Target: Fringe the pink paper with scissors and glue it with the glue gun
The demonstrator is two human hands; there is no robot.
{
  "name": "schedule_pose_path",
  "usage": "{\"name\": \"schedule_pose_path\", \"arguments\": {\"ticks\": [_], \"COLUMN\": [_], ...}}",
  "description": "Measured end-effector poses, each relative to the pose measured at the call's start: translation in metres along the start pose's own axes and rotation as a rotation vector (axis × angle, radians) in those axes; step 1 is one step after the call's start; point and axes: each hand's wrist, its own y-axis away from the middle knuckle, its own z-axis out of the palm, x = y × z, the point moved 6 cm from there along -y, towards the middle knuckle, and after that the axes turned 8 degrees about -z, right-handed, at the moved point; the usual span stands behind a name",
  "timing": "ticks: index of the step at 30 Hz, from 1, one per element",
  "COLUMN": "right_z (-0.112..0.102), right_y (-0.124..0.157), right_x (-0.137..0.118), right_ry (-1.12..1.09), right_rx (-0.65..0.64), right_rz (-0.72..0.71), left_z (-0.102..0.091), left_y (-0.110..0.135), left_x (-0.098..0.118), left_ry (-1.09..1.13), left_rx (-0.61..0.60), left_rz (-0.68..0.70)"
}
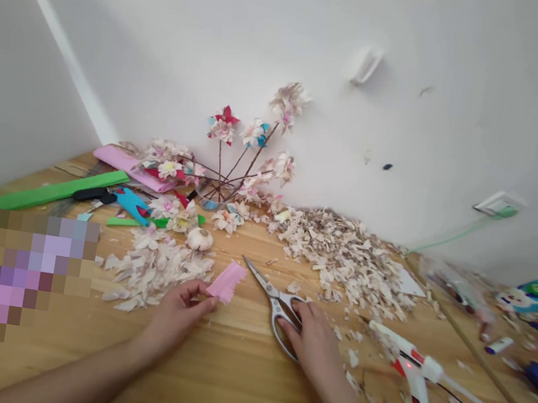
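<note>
My left hand (187,304) pinches a small piece of pink crepe paper (228,281) by its left edge. The paper's right edge is cut into a ragged fringe. To the right, my right hand (314,333) grips the handles of metal scissors (270,289), whose blades point up and left and look closed. The blade tip lies close to the paper without touching it. Just beyond my left hand are a garlic bulb (199,239) and a pile of pale dry petals or skins (157,272).
A glue gun (408,367) with a red light and cords lies at right. Behind, flowers on twigs stand in a clear vessel (214,197). A large heap of dry skins (342,253) lines the wall. Green paper strips (63,189) and a pink roll (132,168) lie at left.
</note>
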Motion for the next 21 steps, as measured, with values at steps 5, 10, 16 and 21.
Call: {"name": "schedule_pose_path", "arguments": {"ticks": [5, 10, 16, 21], "right_z": [0.002, -0.008, -0.023, -0.021], "right_y": [0.0, 0.007, 0.026, 0.036], "right_x": [0.002, -0.002, -0.026, -0.063], "right_ry": [-0.046, -0.054, -0.132, -0.325], "right_rx": [0.084, 0.206, 0.354, 0.36], "right_rz": [0.002, 0.053, 0.092, 0.017], "left_z": [0.002, 0.009, 0.016, 0.011], "left_y": [0.004, 0.0, 0.004, 0.028], "left_x": [0.006, 0.01, 0.024, 0.038], "left_ry": [-0.078, -0.214, -0.508, -0.807], "left_rx": [-0.028, -0.097, -0.203, -0.298], "left_rz": [0.049, 0.114, 0.33, 0.642]}}
